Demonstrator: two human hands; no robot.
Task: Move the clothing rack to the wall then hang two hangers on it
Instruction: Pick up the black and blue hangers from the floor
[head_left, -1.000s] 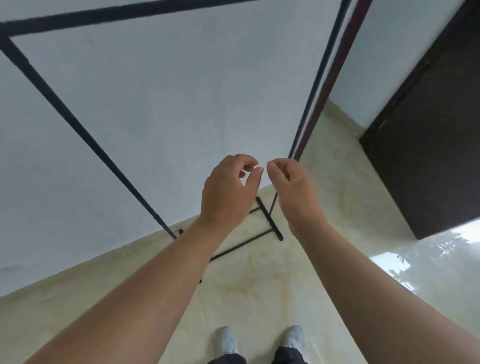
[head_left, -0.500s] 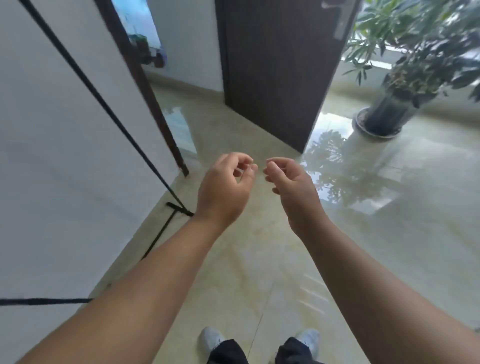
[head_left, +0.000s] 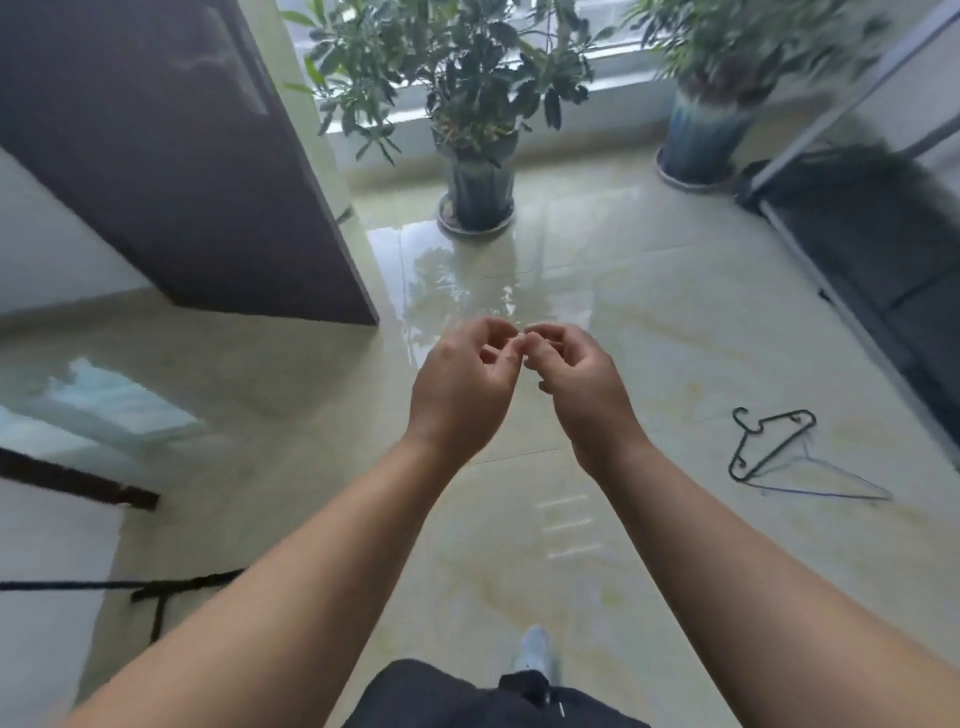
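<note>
Head camera view, looking down past your two bare forearms to a glossy pale tiled floor (head_left: 649, 322). Two dark glazed pots stand at the far side below a window: the nearer pot (head_left: 480, 189) sits on a saucer and holds a bushy green plant (head_left: 457, 67); the second pot (head_left: 701, 135), further right, also on a saucer, holds another leafy plant (head_left: 748, 36). No labels or readable writing show anywhere. Your left hand (head_left: 460, 392) and right hand (head_left: 584, 389) are raised together in front of you, fingers loosely curled, fingertips nearly meeting or just touching, holding nothing. Two hangers lie on the floor well to your right, overlapping: a black hanger (head_left: 769, 441) on top and a clear, pale hanger (head_left: 826, 480) partly beneath it. One clothing rack (head_left: 171, 592) is at your lower left, only its black foot and a thin bar in sight, close beside a white wall (head_left: 47, 545). One dark door (head_left: 171, 171) stands open at upper left. A dark mat or low unit (head_left: 872, 234) runs along the right edge. One pale shoe (head_left: 535, 649) shows below, beside dark trouser fabric.
</note>
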